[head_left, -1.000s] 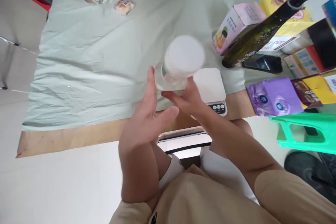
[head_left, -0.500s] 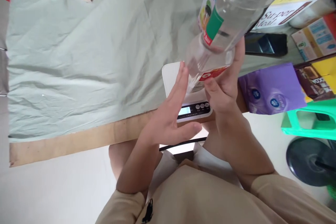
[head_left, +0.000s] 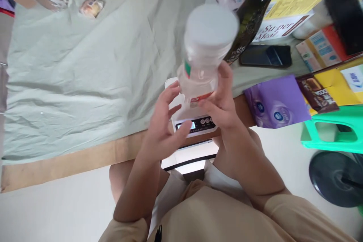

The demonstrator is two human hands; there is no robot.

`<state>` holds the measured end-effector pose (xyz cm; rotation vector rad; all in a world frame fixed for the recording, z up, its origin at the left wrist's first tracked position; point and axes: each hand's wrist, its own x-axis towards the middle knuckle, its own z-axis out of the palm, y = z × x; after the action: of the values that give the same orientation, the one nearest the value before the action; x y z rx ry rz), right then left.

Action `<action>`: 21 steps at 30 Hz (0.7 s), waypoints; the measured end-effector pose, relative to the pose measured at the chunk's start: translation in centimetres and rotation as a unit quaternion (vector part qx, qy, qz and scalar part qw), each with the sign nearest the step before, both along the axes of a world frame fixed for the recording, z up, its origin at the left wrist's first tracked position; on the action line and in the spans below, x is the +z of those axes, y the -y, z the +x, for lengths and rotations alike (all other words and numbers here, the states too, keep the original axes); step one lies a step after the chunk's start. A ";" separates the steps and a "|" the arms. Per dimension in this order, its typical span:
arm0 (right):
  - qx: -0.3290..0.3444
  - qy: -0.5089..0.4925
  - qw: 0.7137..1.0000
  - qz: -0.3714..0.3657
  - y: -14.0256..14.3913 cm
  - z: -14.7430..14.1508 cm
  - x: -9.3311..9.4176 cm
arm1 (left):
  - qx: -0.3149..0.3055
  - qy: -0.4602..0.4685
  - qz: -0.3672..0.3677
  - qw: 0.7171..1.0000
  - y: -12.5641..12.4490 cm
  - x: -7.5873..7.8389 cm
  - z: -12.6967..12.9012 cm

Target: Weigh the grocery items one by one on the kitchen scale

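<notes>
Right hand (head_left: 224, 106) has its fingers wrapped round the lower part of a clear plastic bottle (head_left: 202, 60), holding it just above the scale (head_left: 195, 121), base tipped toward the camera. Left hand (head_left: 164, 124) is just left of the scale, fingers loosely spread, holding nothing, fingertips near the bottle. Behind the scale there's a dark bottle (head_left: 252, 11) and a phone (head_left: 265, 56); a purple pack (head_left: 276, 102) sits to its right.

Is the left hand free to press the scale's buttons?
Probably yes: the left hand is open, its fingers hover just beside the buttons of the scale, and the bottle sits higher, in the right hand.
</notes>
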<state>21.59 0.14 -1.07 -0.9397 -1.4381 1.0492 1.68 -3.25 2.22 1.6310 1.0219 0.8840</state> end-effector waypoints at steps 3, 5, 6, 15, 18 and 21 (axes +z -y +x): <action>0.010 -0.020 0.998 0.056 -0.3 0.2 0.2 | 0.047 0.008 -0.003 0.999 -0.5 -0.1 -0.7; -0.009 -0.012 0.997 0.073 -0.2 0.5 0.4 | 0.071 0.007 -0.002 0.997 -0.8 0.1 -1.2; -0.032 0.002 0.996 0.084 0.0 0.6 0.6 | 0.081 0.007 0.001 0.997 -0.9 0.3 -1.5; -0.312 0.094 0.926 0.189 4.7 2.4 4.8 | 0.157 0.046 0.030 0.986 -0.6 1.4 -4.0; -0.355 0.139 0.897 0.222 4.8 7.0 7.7 | 0.162 0.063 0.031 0.984 -0.5 1.5 -4.7; -0.355 0.327 0.869 0.109 1.2 13.5 10.5 | 0.165 0.079 0.036 0.983 -0.5 1.4 -5.1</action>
<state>35.09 -1.11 9.48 -1.5771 -1.4903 -0.0062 -3.42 -2.78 3.63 1.4454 1.1770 1.2637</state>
